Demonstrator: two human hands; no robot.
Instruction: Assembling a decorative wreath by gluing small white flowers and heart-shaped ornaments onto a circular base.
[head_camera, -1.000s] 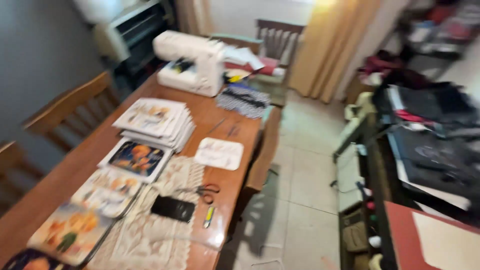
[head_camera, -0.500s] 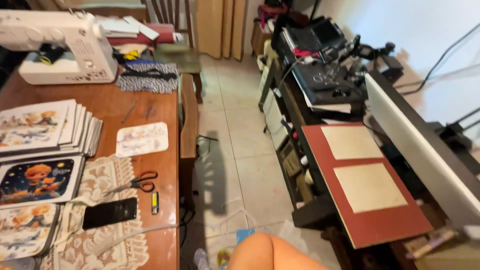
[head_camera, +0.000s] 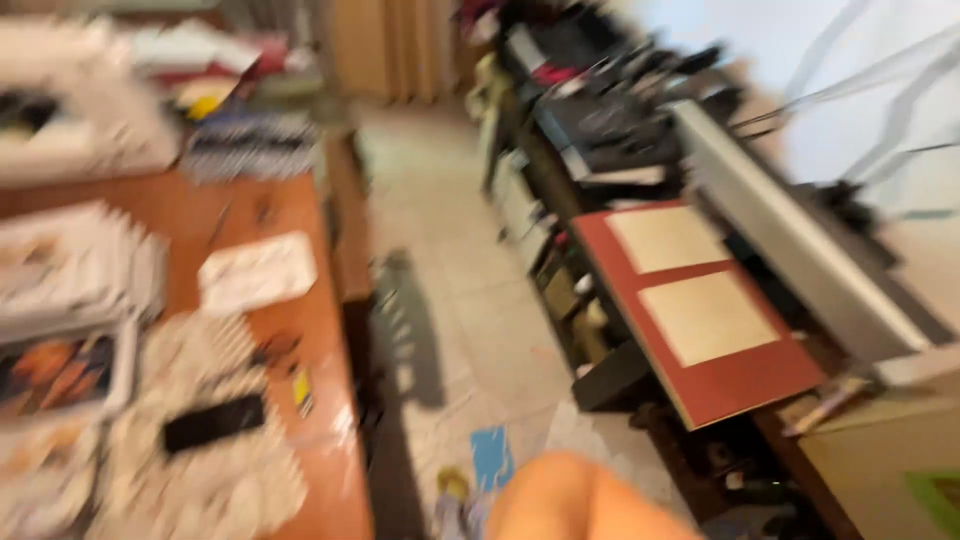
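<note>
Blurred workroom w/ pale tiled floor (head_camera: 440, 290): on the left a wooden desk (head_camera: 300, 210) carries a white sewing machine (head_camera: 75, 120), stacked printed sheets (head_camera: 70, 270), a lace mat (head_camera: 200, 470) w/ a black phone (head_camera: 213, 422) on it, and a small white sheet (head_camera: 257, 270) near the desk's right edge. Right of the floor strip, a red board (head_camera: 750, 385) w/ two tan panels juts out at mid-height below a long grey bar (head_camera: 800, 250), black gear behind. Neither hand is in view, so fingers' state can't be told; only a bare bit of the person's limb (head_camera: 580, 500), prob. a knee, shows at bottom centre, nearest the red board.

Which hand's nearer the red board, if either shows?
Cannot tell: neither hand shows. Only a blurred bare limb at the bottom edge, below-left of the red board, not touching it.
</note>
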